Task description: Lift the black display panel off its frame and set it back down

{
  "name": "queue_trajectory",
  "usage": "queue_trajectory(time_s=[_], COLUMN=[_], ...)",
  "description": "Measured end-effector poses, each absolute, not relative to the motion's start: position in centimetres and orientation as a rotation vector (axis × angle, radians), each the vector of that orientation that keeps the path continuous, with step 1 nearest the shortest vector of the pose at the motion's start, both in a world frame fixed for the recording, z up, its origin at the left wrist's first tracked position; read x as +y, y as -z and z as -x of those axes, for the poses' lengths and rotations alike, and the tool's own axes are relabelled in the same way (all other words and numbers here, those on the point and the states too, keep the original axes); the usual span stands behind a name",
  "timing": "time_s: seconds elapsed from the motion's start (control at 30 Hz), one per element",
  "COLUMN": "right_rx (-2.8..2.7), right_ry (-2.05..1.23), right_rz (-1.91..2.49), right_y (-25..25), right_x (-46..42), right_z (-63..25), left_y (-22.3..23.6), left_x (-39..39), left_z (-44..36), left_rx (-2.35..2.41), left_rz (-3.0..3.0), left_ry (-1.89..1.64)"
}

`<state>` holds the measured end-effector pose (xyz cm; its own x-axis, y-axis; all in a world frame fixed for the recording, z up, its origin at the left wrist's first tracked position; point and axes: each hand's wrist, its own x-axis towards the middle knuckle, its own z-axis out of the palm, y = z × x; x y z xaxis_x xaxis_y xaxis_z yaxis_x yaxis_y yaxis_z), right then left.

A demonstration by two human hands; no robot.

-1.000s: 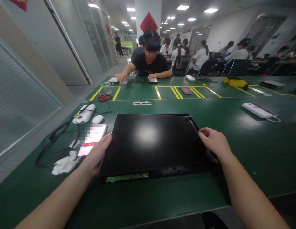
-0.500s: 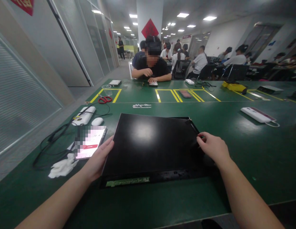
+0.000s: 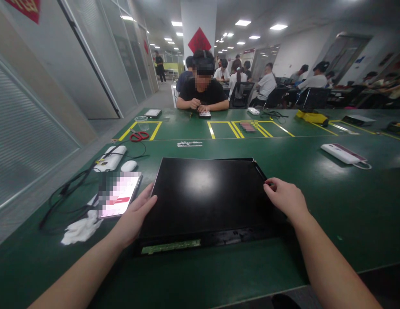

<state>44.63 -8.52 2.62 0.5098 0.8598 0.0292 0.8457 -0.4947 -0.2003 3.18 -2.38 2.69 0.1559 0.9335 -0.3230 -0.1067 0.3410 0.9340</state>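
A flat black display panel (image 3: 204, 195) lies on the green table (image 3: 331, 201) in front of me, with a green circuit strip (image 3: 170, 247) along its near edge. My left hand (image 3: 133, 216) grips the panel's left edge, thumb on top. My right hand (image 3: 285, 198) holds the right edge, fingers curled over it. The panel rests in a black frame whose rim shows at the far right corner.
A phone (image 3: 119, 199) with a lit screen lies left of the panel, beside a white cloth (image 3: 79, 229), black cables, a white mouse (image 3: 129, 165) and red scissors (image 3: 138, 136). A white device (image 3: 343, 153) lies at right. A person sits across the table; others sit behind.
The panel has been lowered and squared onto its frame; the raised right side has come down. Both hands stayed on its edges.
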Motion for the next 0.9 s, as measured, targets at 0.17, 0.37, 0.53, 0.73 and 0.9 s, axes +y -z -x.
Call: queue_trajectory(time_s=[0.17, 0.37, 0.53, 0.73, 0.9], right_rx=[-1.467, -1.486, -1.486, -1.463, -1.458], right_ry=[-0.117, -0.14, -0.104, -0.093, -0.107], right_rz=[2.574, 2.574, 2.57, 2.591, 2.591], right_y=[-2.8, -2.8, -2.5, -2.5, -2.6], right_x=[-8.4, -8.3, -8.3, -8.2, -8.2], right_z=[-44.5, -44.6, -44.6, -44.4, -44.3], left_y=[-2.8, -1.8, -0.5, 1.8, 3.2], left_x=[-2.5, -1.5, -0.2, 0.4, -0.4], left_z=[-3.3, -1.8, -0.5, 0.0, -0.5], left_rx=[1.156, 1.28, 1.438, 1.518, 1.522], left_rz=[-0.887, -1.246, -1.702, -2.09, -2.293], left_ry=[-0.916, -0.975, -0.955, -0.673, -0.504])
